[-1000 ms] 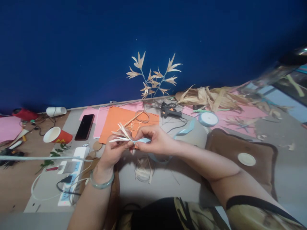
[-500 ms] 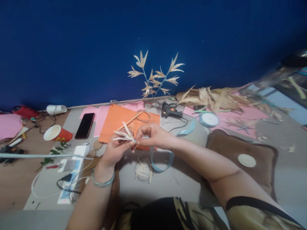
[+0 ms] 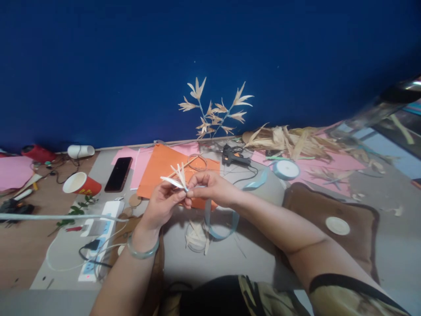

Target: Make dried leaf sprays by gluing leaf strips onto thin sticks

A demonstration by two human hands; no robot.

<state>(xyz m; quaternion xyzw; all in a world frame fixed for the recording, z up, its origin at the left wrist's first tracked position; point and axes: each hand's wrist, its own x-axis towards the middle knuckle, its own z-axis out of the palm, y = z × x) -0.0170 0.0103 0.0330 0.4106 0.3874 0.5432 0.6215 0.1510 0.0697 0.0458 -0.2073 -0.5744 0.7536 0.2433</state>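
Observation:
Between my hands is a small pale flower of narrow corn-husk petals (image 3: pixel 180 176), its petals fanned up and to the left. My left hand (image 3: pixel 162 206), with a bangle at the wrist, pinches it near the base. My right hand (image 3: pixel 212 188) closes thumb and fingers on the bluish wrapped base, right beside the left fingertips. A light blue ribbon (image 3: pixel 215 231) loops below my right hand; whether its end is at the flower's base is hidden. Under the hands stands a small clear dish of pale husk strips (image 3: pixel 197 237).
Behind the hands lie orange paper (image 3: pixel 151 169) and a black glue gun (image 3: pixel 235 156). A ribbon spool (image 3: pixel 286 170) and dried husks (image 3: pixel 292 140) are at right. Finished husk branches (image 3: pixel 226 112) stand at the back. A paper cup (image 3: pixel 82 184), phone (image 3: pixel 118 174) and power strip (image 3: pixel 103 237) are left.
The flower has turned between my fingers, so some of its petals now point more upward. Both hands keep their pinch in nearly the same place. The view has shifted slightly.

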